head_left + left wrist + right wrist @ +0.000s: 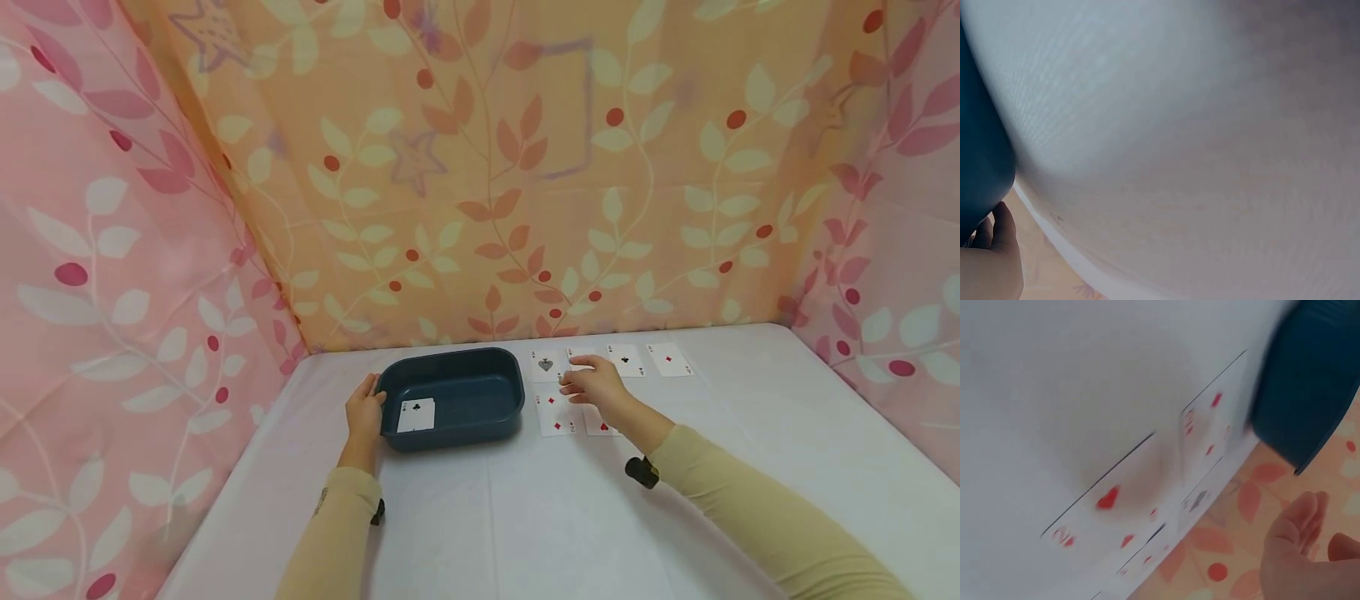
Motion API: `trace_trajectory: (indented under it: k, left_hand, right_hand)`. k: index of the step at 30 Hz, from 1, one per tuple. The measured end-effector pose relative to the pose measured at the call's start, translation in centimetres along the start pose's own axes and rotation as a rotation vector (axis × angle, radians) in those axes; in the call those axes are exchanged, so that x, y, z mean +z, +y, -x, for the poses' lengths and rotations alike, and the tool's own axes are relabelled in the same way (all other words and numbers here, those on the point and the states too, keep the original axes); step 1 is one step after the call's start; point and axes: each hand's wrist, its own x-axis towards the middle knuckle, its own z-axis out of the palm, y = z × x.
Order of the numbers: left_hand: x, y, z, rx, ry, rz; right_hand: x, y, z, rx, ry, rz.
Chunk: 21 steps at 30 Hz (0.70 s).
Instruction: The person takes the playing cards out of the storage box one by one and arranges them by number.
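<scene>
A dark blue rectangular basin (480,427) sits on the table. My left hand (365,410) grips its left rim, thumb over the edge and fingers outside. Inside, at the near left corner, lies a two of clubs (417,414). My right hand (597,390) hovers over the cards right of the basin, fingers apart and slightly bent, nothing between them. Below it lie a two of diamonds (556,423) and a two of hearts (1116,500), partly covered by the hand in the head view. Behind is an ace of spades (546,364); beside it, a card is mostly hidden by the fingers.
Farther right in the back row lie an ace of clubs (625,360) and an ace of diamonds (670,359). A white cloth covers the table (465,525). Patterned fabric (480,208) walls it off at the back and both sides.
</scene>
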Motion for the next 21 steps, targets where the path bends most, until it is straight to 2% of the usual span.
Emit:
trace_trajectory:
  k: [8,21]
  left_hand:
    - [0.0,0.0,0.1,0.001,-0.009,0.001]
    - [0.1,0.2,0.2,0.012,-0.009,-0.008]
  right_hand:
    - [3.6,-0.5,0.5,-0.074,-0.116,-0.148]
    - [8.2,-0.9,0.8,-0.081,-0.246,-0.277]
